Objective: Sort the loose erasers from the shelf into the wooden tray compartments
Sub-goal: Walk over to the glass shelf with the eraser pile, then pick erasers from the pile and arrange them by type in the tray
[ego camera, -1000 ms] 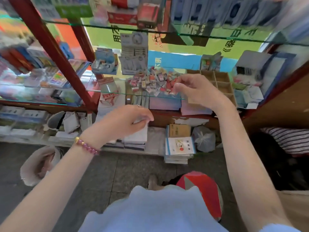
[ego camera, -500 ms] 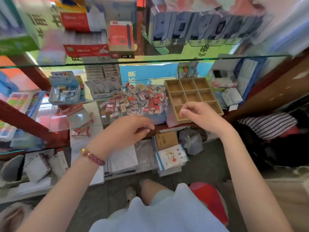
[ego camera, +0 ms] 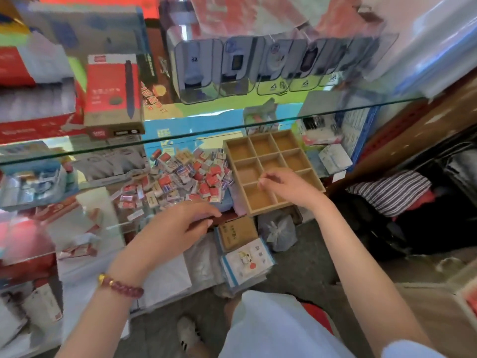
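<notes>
Nine square compartments, three by three, divide the pale wooden tray (ego camera: 247, 138), which sits on the lower glass shelf (ego camera: 85, 223) of a shop display. Directly at the tray's 9 o'clock side, touching its wall, lies the heap of small loose erasers in red, white and blue wrappers (ego camera: 180, 177). The heap spreads along the glass toward 8 o'clock.

The right hand (ego camera: 289, 187) hovers over the tray's near rows. Its fingers are curled and their tips drawn together above the divider between the middle and near cells. Whether an eraser sits between those fingertips cannot be told.

The left hand (ego camera: 178, 228) lies at 6 o'clock of the heap, at the shelf's near edge. Its fingers are bent and pointing toward 2 o'clock, just short of the nearest erasers. Whether it grips anything cannot be told. A dark-red bead bracelet with a gold bead (ego camera: 121, 286) circles the left wrist.

On the upper glass shelf, at 11 o'clock of the heap, stands an upright red-and-grey cardboard pen box (ego camera: 112, 94). Below the tray, at its 6 o'clock, a small brown carton (ego camera: 237, 232) and a knotted grey plastic bag (ego camera: 277, 229) sit near the floor.
</notes>
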A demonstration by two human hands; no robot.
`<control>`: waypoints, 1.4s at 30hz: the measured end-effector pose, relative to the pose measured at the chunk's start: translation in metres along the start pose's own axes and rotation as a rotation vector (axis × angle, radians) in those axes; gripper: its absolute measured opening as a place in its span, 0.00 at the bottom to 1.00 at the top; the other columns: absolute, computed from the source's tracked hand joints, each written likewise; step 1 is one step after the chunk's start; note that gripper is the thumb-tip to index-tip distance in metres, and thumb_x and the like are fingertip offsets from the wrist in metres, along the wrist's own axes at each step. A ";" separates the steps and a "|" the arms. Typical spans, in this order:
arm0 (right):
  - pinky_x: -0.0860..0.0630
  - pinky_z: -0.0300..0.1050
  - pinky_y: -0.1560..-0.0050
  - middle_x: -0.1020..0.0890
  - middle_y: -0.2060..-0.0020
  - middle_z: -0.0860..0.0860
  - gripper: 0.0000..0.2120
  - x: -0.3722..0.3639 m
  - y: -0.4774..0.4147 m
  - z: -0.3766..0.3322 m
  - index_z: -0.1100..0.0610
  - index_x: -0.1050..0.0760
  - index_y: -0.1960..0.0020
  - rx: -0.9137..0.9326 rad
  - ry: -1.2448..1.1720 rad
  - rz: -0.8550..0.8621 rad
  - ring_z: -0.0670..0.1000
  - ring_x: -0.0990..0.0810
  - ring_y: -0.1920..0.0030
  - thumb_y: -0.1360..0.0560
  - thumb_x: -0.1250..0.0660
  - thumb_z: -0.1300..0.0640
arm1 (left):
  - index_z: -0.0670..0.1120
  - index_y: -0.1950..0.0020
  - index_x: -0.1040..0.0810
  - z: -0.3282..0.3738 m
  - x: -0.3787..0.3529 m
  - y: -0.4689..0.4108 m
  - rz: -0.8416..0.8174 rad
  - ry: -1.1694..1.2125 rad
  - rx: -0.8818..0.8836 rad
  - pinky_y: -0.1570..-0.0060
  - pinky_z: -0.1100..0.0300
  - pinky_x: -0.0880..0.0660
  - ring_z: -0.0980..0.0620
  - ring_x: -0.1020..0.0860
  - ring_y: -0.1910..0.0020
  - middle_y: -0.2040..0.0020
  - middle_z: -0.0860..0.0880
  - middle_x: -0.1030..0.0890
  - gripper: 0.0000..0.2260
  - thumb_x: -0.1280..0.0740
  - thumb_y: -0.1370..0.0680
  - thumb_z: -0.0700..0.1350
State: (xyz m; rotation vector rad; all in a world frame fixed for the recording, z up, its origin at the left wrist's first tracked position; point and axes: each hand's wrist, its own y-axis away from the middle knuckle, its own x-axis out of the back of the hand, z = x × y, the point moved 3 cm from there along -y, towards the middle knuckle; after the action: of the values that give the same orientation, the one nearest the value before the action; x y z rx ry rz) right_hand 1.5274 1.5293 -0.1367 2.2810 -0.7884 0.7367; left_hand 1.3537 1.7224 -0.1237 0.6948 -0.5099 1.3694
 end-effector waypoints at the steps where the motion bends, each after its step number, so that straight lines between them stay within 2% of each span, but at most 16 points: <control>1: 0.27 0.45 0.47 0.18 0.54 0.47 0.10 0.004 -0.015 0.009 0.52 0.22 0.52 -0.010 -0.004 -0.018 0.47 0.21 0.50 0.20 0.40 0.51 | 0.57 0.42 0.23 -0.001 -0.003 -0.013 0.014 0.015 0.004 0.44 0.56 0.26 0.59 0.24 0.45 0.45 0.60 0.22 0.11 0.36 0.22 0.44; 4: 0.28 0.40 0.49 0.19 0.51 0.49 0.09 0.010 -0.058 0.040 0.55 0.23 0.46 -0.011 0.081 -0.034 0.47 0.22 0.50 0.20 0.39 0.53 | 0.56 0.42 0.23 -0.011 -0.023 -0.057 0.081 0.058 0.016 0.42 0.55 0.28 0.57 0.26 0.42 0.42 0.59 0.24 0.12 0.37 0.22 0.43; 6: 0.28 0.39 0.49 0.20 0.50 0.49 0.08 0.008 -0.080 0.064 0.55 0.24 0.45 -0.023 0.135 -0.024 0.47 0.23 0.49 0.21 0.38 0.55 | 0.59 0.45 0.25 -0.019 -0.046 -0.086 0.085 0.130 0.013 0.43 0.55 0.29 0.56 0.27 0.42 0.42 0.60 0.26 0.13 0.37 0.22 0.41; 7: 0.27 0.41 0.47 0.21 0.50 0.49 0.07 0.005 -0.089 0.077 0.54 0.24 0.46 -0.028 0.152 -0.020 0.47 0.23 0.48 0.22 0.38 0.56 | 0.59 0.47 0.24 -0.024 -0.061 -0.100 0.070 0.156 0.013 0.44 0.54 0.30 0.55 0.27 0.42 0.42 0.59 0.27 0.13 0.37 0.22 0.40; 9: 0.27 0.44 0.43 0.23 0.48 0.50 0.07 -0.003 -0.102 0.103 0.54 0.24 0.46 -0.034 0.173 0.016 0.49 0.24 0.45 0.23 0.36 0.58 | 0.52 0.43 0.22 -0.036 -0.093 -0.126 0.038 0.136 0.010 0.39 0.55 0.32 0.52 0.29 0.38 0.38 0.55 0.28 0.12 0.36 0.23 0.40; 11: 0.31 0.43 0.39 0.27 0.42 0.50 0.12 -0.010 -0.112 0.126 0.54 0.27 0.40 -0.020 0.209 0.057 0.49 0.28 0.40 0.23 0.35 0.58 | 0.51 0.35 0.26 -0.049 -0.123 -0.151 0.017 0.066 0.026 0.32 0.58 0.39 0.50 0.37 0.29 0.29 0.51 0.35 0.17 0.35 0.23 0.43; 14: 0.38 0.38 0.37 0.34 0.35 0.49 0.20 -0.026 -0.126 0.157 0.51 0.33 0.32 0.039 0.299 0.131 0.47 0.34 0.35 0.23 0.35 0.54 | 0.58 0.31 0.34 -0.072 -0.159 -0.182 -0.016 -0.050 0.079 0.26 0.47 0.51 0.51 0.55 0.24 0.22 0.52 0.51 0.19 0.38 0.22 0.54; 17: 0.42 0.47 0.30 0.36 0.30 0.49 0.23 -0.044 -0.142 0.182 0.48 0.37 0.28 0.081 0.525 0.134 0.50 0.38 0.30 0.21 0.38 0.49 | 0.59 0.29 0.38 -0.092 -0.187 -0.205 -0.027 -0.230 0.125 0.27 0.45 0.61 0.50 0.63 0.24 0.22 0.51 0.59 0.22 0.43 0.22 0.60; 19: 0.49 0.47 0.30 0.33 0.31 0.49 0.19 -0.055 -0.150 0.195 0.48 0.36 0.29 0.083 0.656 0.144 0.50 0.38 0.30 0.19 0.43 0.48 | 0.57 0.28 0.38 -0.105 -0.202 -0.213 0.024 -0.274 0.130 0.28 0.45 0.61 0.49 0.61 0.24 0.22 0.50 0.58 0.23 0.44 0.22 0.61; 21: 0.50 0.42 0.35 0.30 0.33 0.48 0.16 -0.057 -0.157 0.202 0.49 0.32 0.32 0.096 0.634 0.199 0.49 0.36 0.31 0.19 0.44 0.50 | 0.55 0.30 0.36 -0.116 -0.212 -0.218 0.112 -0.295 0.117 0.28 0.46 0.58 0.48 0.58 0.24 0.22 0.50 0.54 0.24 0.46 0.24 0.61; 25: 0.46 0.42 0.39 0.28 0.36 0.46 0.13 -0.060 -0.161 0.211 0.49 0.29 0.36 0.151 0.623 0.269 0.49 0.33 0.34 0.20 0.43 0.52 | 0.50 0.38 0.32 -0.121 -0.224 -0.223 0.293 -0.383 0.008 0.28 0.45 0.50 0.45 0.48 0.25 0.24 0.48 0.44 0.30 0.57 0.33 0.61; 31: 0.41 0.48 0.38 0.27 0.36 0.48 0.15 -0.069 -0.173 0.217 0.50 0.30 0.35 0.148 0.756 0.313 0.51 0.31 0.35 0.20 0.45 0.54 | 0.47 0.44 0.29 -0.124 -0.235 -0.229 0.404 -0.426 -0.019 0.28 0.49 0.47 0.44 0.41 0.28 0.27 0.45 0.37 0.27 0.57 0.33 0.57; 34: 0.40 0.50 0.37 0.27 0.36 0.49 0.15 -0.074 -0.173 0.216 0.49 0.31 0.34 0.153 0.757 0.314 0.52 0.31 0.35 0.19 0.47 0.54 | 0.50 0.51 0.34 -0.126 -0.237 -0.229 0.389 -0.392 0.033 0.27 0.51 0.51 0.47 0.41 0.28 0.27 0.47 0.37 0.17 0.53 0.32 0.56; 37: 0.39 0.52 0.37 0.27 0.36 0.51 0.17 -0.074 -0.170 0.216 0.49 0.32 0.33 0.151 0.750 0.296 0.54 0.30 0.36 0.19 0.48 0.55 | 0.50 0.54 0.36 -0.122 -0.237 -0.227 0.306 -0.411 0.078 0.28 0.51 0.54 0.50 0.41 0.28 0.26 0.49 0.39 0.19 0.57 0.34 0.59; 40: 0.39 0.53 0.37 0.27 0.36 0.52 0.18 -0.074 -0.168 0.214 0.49 0.32 0.32 0.157 0.736 0.285 0.57 0.29 0.36 0.19 0.50 0.55 | 0.49 0.53 0.34 -0.115 -0.235 -0.226 0.241 -0.456 0.162 0.27 0.49 0.57 0.53 0.43 0.27 0.23 0.51 0.45 0.15 0.53 0.29 0.57; 42: 0.41 0.55 0.33 0.28 0.34 0.53 0.19 -0.074 -0.164 0.213 0.49 0.33 0.30 0.146 0.716 0.262 0.57 0.31 0.34 0.19 0.50 0.57 | 0.49 0.47 0.32 -0.107 -0.236 -0.225 0.237 -0.506 0.237 0.27 0.47 0.59 0.54 0.45 0.26 0.22 0.53 0.52 0.13 0.49 0.23 0.54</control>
State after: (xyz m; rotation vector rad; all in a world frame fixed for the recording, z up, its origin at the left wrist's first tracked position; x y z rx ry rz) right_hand 1.6534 1.5119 -0.3849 1.8249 -0.6934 1.6497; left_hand 1.5345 1.6191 -0.3972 1.2197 -0.8584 1.4893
